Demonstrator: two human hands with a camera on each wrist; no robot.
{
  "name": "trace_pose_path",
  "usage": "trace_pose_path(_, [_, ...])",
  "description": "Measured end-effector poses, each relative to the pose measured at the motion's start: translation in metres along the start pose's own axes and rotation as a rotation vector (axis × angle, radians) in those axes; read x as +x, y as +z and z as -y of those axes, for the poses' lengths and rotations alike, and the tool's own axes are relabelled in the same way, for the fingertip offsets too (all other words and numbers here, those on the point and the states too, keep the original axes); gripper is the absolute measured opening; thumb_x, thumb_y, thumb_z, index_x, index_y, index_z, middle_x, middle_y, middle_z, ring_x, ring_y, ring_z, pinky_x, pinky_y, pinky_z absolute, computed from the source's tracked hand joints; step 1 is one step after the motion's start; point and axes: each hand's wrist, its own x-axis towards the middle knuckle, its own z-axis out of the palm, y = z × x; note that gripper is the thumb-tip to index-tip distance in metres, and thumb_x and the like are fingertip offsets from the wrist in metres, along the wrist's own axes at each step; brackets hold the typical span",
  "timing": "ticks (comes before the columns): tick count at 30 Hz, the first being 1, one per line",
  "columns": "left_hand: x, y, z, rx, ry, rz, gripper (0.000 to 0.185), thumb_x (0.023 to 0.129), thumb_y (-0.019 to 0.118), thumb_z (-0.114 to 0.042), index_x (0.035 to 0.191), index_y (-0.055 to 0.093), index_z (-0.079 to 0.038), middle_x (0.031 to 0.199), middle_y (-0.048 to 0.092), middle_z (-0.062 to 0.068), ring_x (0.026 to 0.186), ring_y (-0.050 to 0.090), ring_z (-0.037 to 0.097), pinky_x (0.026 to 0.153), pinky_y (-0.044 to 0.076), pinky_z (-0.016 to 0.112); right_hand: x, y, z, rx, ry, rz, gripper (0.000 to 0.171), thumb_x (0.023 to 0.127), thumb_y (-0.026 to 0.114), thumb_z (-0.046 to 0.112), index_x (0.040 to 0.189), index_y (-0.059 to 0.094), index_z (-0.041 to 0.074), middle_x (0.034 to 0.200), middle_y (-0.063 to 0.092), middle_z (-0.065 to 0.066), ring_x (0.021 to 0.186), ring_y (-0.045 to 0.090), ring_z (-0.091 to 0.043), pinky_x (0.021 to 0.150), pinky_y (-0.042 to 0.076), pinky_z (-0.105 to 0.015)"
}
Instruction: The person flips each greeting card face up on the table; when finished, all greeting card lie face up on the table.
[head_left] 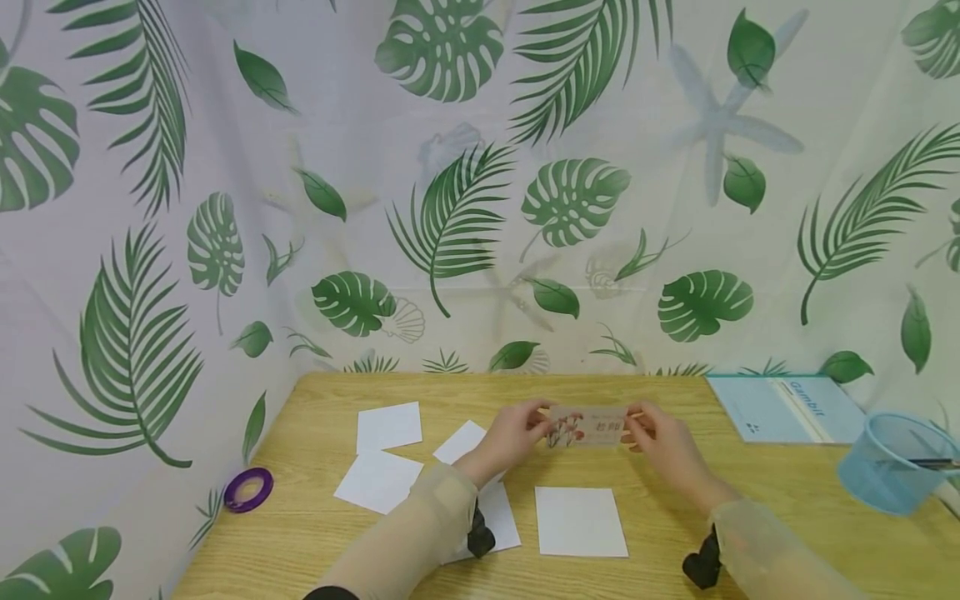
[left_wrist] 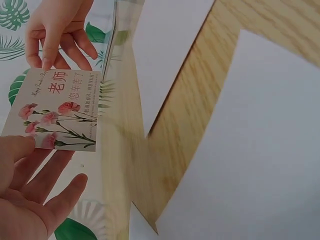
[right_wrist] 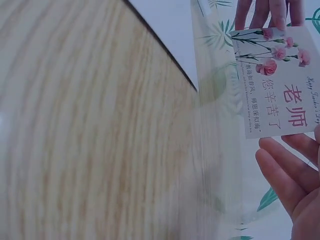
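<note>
Curtain with green leaf print (head_left: 465,183) fills the whole upper frame and both side edges. Wooden table (head_left: 675,500) takes the lower middle. At right, a pale blue booklet (head_left: 783,408), and below it a blue mesh basket (head_left: 888,462) at the right edge. White paper squares lie left of centre (head_left: 388,427) and (head_left: 378,481), one more at lower centre (head_left: 579,521). Purple tape roll (head_left: 248,489) sits at lower left, by the table's edge.

Centre frame: the flower card (head_left: 588,426), printed with pink carnations and red characters, held off the table between my hands. My left hand (head_left: 510,435) pinches its flowered end, thumb on the face; the other fingers are spread loosely behind. My right hand (head_left: 663,442) pinches the opposite end with its fingertips. Wrist views show a clear film edge (left_wrist: 112,65) beside the card; whether it is a sleeve around the card I cannot tell.

Judgement: I am at the holding-and-inspecting step, card level and taut. Any next move needs both pinches kept even so the thin card does not bend.
</note>
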Motion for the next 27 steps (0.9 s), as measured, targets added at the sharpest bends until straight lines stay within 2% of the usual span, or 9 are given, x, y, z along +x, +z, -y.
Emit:
trace_pose_path(4, [0.001,0.002,-0.001,-0.115,-0.058,-0.029,0.031,0.098,0.061,-0.014,0.129,0.061,-0.01,0.106,0.074,0.008,0.096,0.07,0.016,0.08,0.057,0.024,0.001,0.0,0.0,0.056,0.06,-0.028,0.015,0.098,0.056,0.002,0.111,0.06,-0.005,0.093,0.073,-0.024,0.074,0.073,-0.028,0.061,0.061,-0.031])
trace_pose_path(8, [0.001,0.004,-0.002,-0.321,-0.147,-0.058,0.031,0.096,0.064,-0.01,0.126,0.062,-0.009,0.1,0.075,0.008,0.089,0.071,0.014,0.075,0.059,0.025,0.0,-0.002,0.003,0.137,0.138,-0.046,0.022,0.1,0.056,0.006,0.117,0.061,-0.006,0.094,0.073,-0.025,0.071,0.073,-0.026,0.063,0.061,-0.034])
trace_pose_path(11, [0.001,0.007,-0.002,-0.487,-0.211,-0.088,0.03,0.093,0.066,-0.007,0.123,0.063,-0.009,0.097,0.075,0.01,0.085,0.072,0.014,0.075,0.061,0.032,0.0,-0.003,0.005,0.194,0.191,-0.059,0.026,0.1,0.057,0.009,0.12,0.062,-0.007,0.095,0.073,-0.026,0.07,0.073,-0.024,0.064,0.062,-0.035])
trace_pose_path(15, [0.001,0.01,0.0,-0.62,-0.242,-0.121,0.025,0.092,0.068,-0.004,0.116,0.064,-0.009,0.094,0.075,0.008,0.082,0.072,0.014,0.076,0.062,0.043,0.001,-0.003,0.004,0.246,0.243,-0.078,0.028,0.1,0.058,0.011,0.121,0.062,-0.007,0.095,0.073,-0.025,0.069,0.072,-0.021,0.065,0.062,-0.035])
trace_pose_path(19, [0.002,0.012,-0.001,-0.66,-0.235,-0.141,0.022,0.092,0.066,-0.001,0.112,0.063,-0.006,0.094,0.074,0.008,0.081,0.072,0.013,0.075,0.062,0.045,0.001,-0.003,0.003,0.265,0.278,-0.094,0.028,0.099,0.059,0.012,0.121,0.062,-0.006,0.093,0.074,-0.022,0.068,0.071,-0.02,0.065,0.062,-0.035])
trace_pose_path(27, [0.005,0.017,-0.008,-0.67,-0.291,-0.196,0.024,0.089,0.069,0.001,0.112,0.064,-0.003,0.101,0.066,0.01,0.078,0.067,0.012,0.072,0.062,0.044,0.003,-0.003,0.004,0.279,0.34,-0.129,0.028,0.099,0.061,0.017,0.118,0.062,-0.003,0.085,0.074,-0.013,0.065,0.067,-0.013,0.062,0.061,-0.032])
